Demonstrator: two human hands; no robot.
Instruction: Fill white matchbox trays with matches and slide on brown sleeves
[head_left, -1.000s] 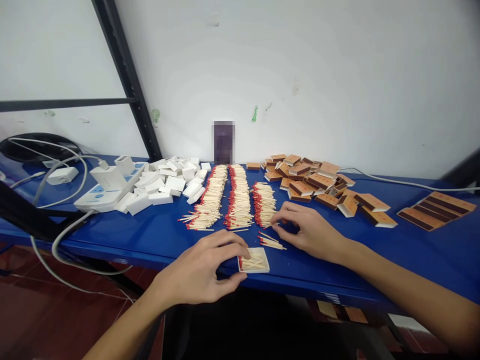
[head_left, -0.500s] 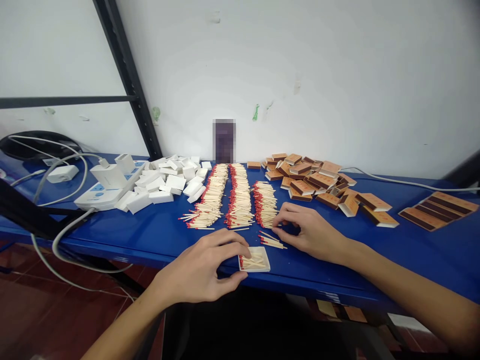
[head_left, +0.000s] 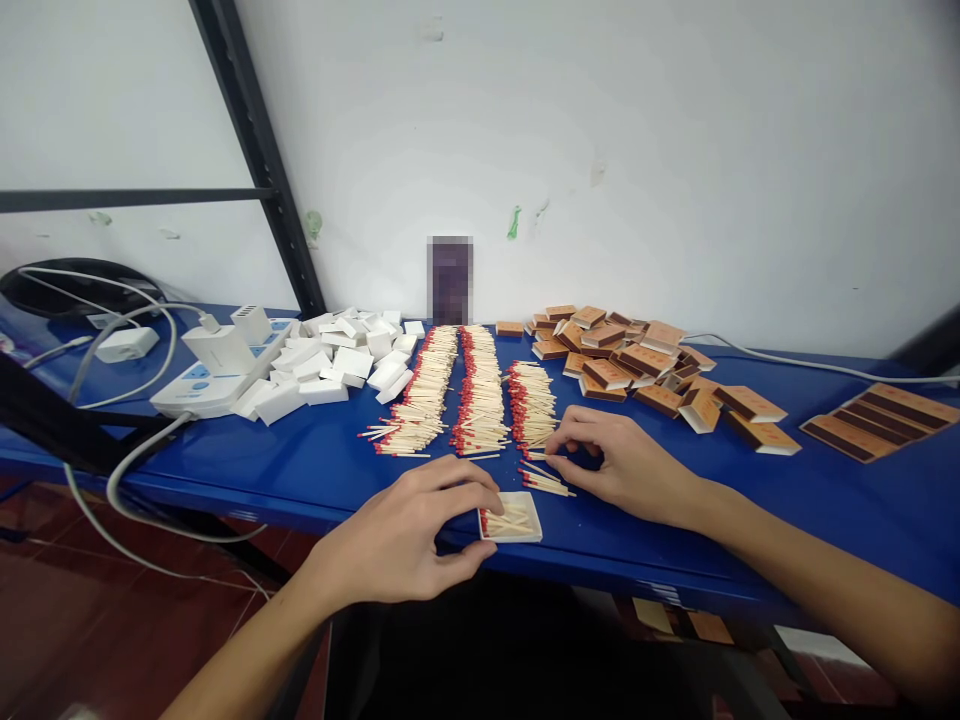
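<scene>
My left hand (head_left: 405, 540) rests on the front edge of the blue table (head_left: 300, 465), its thumb and fingers closed on the left side of a small white matchbox tray (head_left: 511, 518) that holds a few red-tipped matches. My right hand (head_left: 626, 465) lies just right of it, fingertips pinched at the near end of the rightmost row of matches (head_left: 531, 405). A few loose matches (head_left: 546, 482) lie between the tray and that hand. Two longer match rows (head_left: 450, 390) run away from me.
A heap of white inner trays (head_left: 337, 365) sits at the back left, beside a white power strip (head_left: 206, 385) with chargers and cables. Orange-brown matchbox sleeves (head_left: 637, 365) are piled at the back right, with flat sleeves (head_left: 874, 420) further right. A black metal frame (head_left: 255, 150) leans on the wall.
Almost nothing has moved; my right hand's fingertips have shifted slightly at the end of the match row, and the view has drifted a little.
</scene>
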